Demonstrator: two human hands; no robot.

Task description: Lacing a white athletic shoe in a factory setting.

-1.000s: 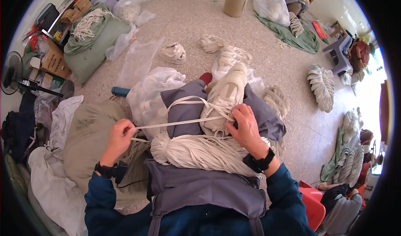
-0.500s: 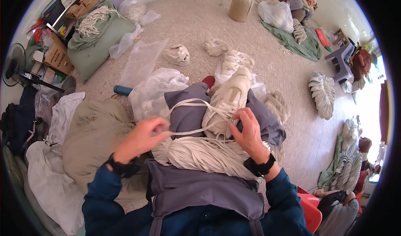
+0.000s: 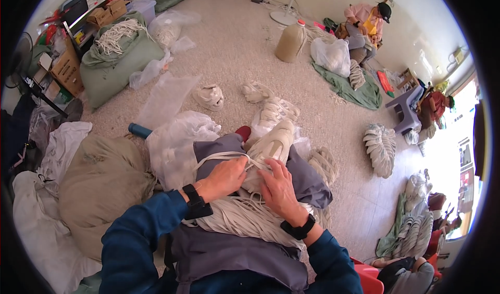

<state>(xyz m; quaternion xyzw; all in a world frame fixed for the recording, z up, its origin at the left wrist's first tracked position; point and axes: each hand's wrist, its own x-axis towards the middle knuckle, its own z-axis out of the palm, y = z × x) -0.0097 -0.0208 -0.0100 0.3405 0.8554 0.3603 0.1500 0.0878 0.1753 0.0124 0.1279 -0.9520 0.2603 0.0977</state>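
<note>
A cream sneaker (image 3: 277, 142) rests across my lap on the grey apron (image 3: 234, 257), its toe pointing away from me. A flat off-white shoelace (image 3: 211, 160) loops out to the left from the shoe's eyelets. My left hand (image 3: 224, 180) is closed at the left side of the shoe's opening, pinching the lace between thumb and fingers. On the shoe's right side, my right hand (image 3: 281, 190) has bent fingers at the eyelets, closed on the lace there; its fingertips are partly hidden. A thick bundle of off-white laces (image 3: 234, 220) lies across my lap beneath both wrists.
Ahead on the floor are a pair of laced shoes (image 3: 278, 111), a single shoe (image 3: 209, 97) and a clear plastic bag (image 3: 182, 143). A brown sack (image 3: 104, 179) lies left. A large jug (image 3: 291, 41) stands farther off; a person (image 3: 367, 26) sits beyond it. Wrapped shoes (image 3: 380, 149) lie right.
My left hand has moved right to the shoe and closed on the lace. My right hand has shifted onto the shoe's eyelets. The view has tilted up, showing more of the room.
</note>
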